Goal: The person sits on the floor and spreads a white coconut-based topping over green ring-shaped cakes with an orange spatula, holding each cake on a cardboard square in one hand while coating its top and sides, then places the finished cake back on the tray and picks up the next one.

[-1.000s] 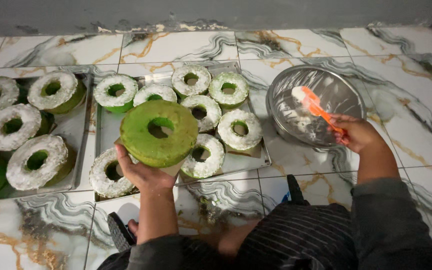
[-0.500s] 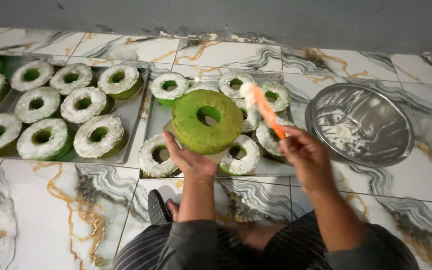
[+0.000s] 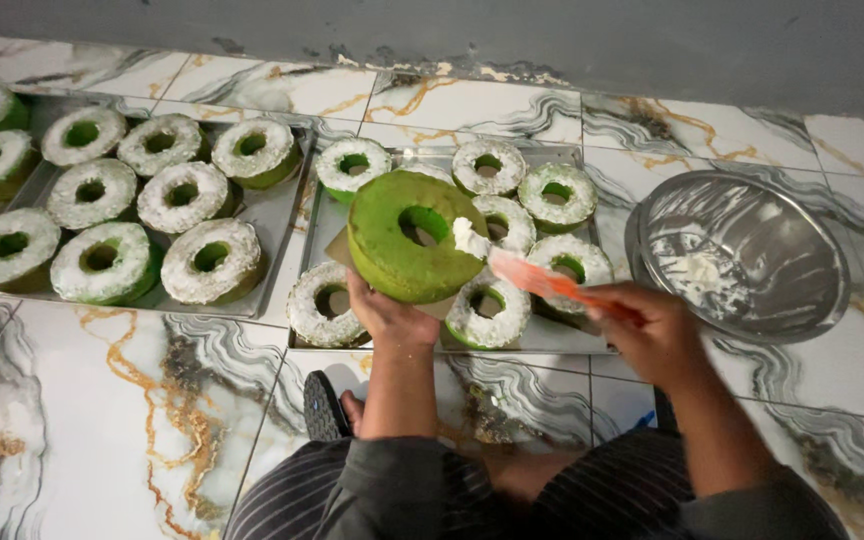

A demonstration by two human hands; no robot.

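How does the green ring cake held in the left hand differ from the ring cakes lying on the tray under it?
The held cake has a bare green top with one dab of white cream at its rim from the orange spatula; the tray cakes are coated white on top. The held cake is tilted, raised on the left hand; the tray cakes lie flat on the metal tray. The held cake looks larger, though it is nearer the camera. Both are green rings with a centre hole.
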